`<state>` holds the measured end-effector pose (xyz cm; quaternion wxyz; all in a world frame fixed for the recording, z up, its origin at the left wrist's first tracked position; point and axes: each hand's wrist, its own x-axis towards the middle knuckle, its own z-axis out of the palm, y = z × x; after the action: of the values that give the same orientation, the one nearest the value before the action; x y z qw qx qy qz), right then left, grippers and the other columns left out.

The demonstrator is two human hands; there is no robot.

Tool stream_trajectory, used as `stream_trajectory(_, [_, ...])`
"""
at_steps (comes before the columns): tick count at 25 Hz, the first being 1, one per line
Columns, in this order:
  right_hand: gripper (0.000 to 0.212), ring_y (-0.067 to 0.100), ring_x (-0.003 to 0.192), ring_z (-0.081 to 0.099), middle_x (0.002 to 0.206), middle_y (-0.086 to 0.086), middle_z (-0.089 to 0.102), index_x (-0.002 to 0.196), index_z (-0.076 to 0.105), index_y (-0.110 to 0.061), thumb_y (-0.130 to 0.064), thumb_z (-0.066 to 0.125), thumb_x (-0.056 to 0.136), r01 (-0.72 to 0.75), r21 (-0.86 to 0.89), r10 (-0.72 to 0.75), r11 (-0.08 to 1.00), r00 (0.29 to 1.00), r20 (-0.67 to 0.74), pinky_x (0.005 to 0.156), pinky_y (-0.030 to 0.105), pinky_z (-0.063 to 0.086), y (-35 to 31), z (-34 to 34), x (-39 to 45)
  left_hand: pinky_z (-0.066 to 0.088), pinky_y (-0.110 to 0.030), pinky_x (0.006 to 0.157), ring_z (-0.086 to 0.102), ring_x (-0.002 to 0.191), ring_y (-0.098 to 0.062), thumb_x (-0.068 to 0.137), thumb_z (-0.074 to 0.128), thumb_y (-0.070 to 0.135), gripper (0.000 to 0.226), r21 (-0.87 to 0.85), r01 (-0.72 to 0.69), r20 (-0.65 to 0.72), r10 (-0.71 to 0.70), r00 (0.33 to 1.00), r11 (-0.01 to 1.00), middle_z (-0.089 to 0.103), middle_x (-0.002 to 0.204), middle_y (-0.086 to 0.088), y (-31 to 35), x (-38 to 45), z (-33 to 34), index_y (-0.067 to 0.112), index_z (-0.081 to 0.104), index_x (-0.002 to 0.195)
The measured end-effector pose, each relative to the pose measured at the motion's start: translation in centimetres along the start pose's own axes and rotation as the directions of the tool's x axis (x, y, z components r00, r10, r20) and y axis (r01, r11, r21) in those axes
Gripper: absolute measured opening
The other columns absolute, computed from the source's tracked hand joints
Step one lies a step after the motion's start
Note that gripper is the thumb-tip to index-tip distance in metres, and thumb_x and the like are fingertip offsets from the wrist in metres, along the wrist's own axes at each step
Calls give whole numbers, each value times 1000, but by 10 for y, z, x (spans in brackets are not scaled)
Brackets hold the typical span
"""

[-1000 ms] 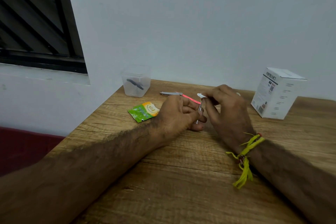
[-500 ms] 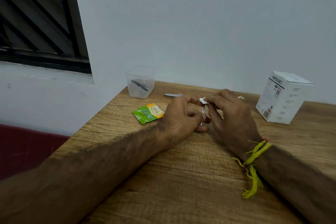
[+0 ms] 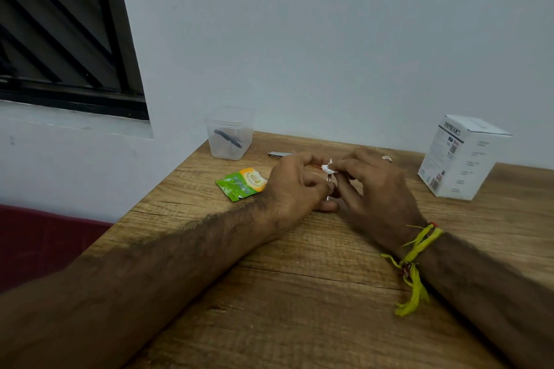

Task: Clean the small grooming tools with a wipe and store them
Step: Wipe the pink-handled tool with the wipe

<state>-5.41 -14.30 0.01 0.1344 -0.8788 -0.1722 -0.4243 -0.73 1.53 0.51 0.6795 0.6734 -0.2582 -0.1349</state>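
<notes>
Both hands meet over the middle of the wooden table (image 3: 299,308), toward its far edge, likely so the forearms can rest and steady fine work. The left hand (image 3: 295,186) pinches a thin, shiny metal tool (image 3: 329,179) upright, its lower tip near the wood grain, while the right hand (image 3: 374,189) pinches a small crumpled white wipe (image 3: 328,169) around the tool's upper part, apparently to rub it clean. Near the far left corner stands a clear, square plastic container (image 3: 229,133) already holding a dark slim tool (image 3: 227,138), seemingly the store. Between it and the hands lies a steel nail clipper (image 3: 280,154), probably waiting its turn; a torn green foil sachet (image 3: 241,183) lies flat beside the left hand.
</notes>
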Motion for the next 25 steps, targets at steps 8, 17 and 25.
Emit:
stream_trajectory(8, [29,26,85,63,94,6,68,99,73,-6,-24,54,89,115,-115,-108,987,992,65,79,27,37,-4,-3,-1,60,-30,58,71,60,-20,90,67,-2,33,23,-10,-18,10,1000,1000,74,68,-6,2,-3,1,8,57,119])
stream_trajectory(17, [24,25,86,64,97,7,68,101,72,-4,-17,55,90,134,-92,-128,987,989,71,78,32,45,1,-5,-2,61,-29,62,72,69,-22,88,66,-10,41,-28,3,47,-1,999,1000,73,79,-15,1,-2,-1,6,55,124])
stream_trajectory(25, [19,28,87,64,97,8,69,101,73,-5,-11,57,91,150,-102,-142,983,986,86,77,34,44,0,-4,-2,62,-32,66,69,79,-28,76,65,-24,56,-40,-1,43,2,999,999,69,98,-29,8,-4,-5,7,56,122])
